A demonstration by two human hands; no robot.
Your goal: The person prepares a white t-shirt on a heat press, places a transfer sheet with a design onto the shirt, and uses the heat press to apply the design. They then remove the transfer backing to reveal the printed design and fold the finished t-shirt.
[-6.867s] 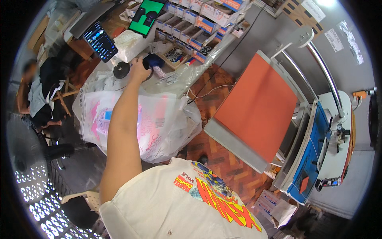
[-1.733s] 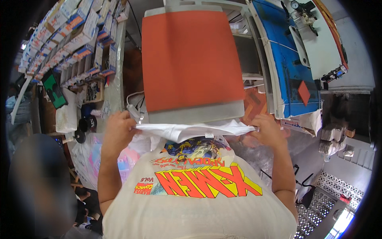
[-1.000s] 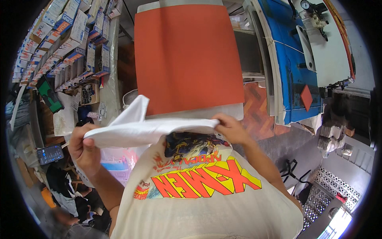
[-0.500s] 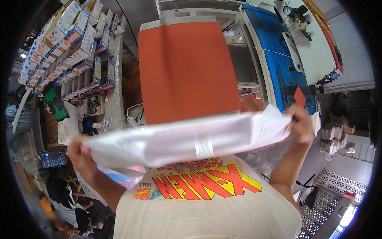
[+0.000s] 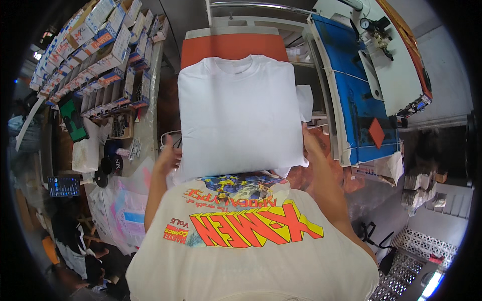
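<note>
A plain white T-shirt lies spread over the orange-red board, its collar toward the far end. The board's far strip shows beyond the collar. One sleeve sticks out past the right side. At the shirt's near left edge is my left hand, open, thumb and fingers apart beside the cloth. My right hand is at the right edge, its fingers stretched along the fabric and partly hidden; it looks open. The shirt's near end hangs close against my own printed shirt.
Stacked cardboard bins fill shelving at the left. To the right is a blue-covered bench with a red-orange diamond-shaped piece on it. A white machine part with a pressure gauge overhangs there. A lit phone is at lower left.
The white shirt, earlier stretched in the air between my two hands, now lies over the board. Both hands have come inward to its sides and let go of their earlier hold.
</note>
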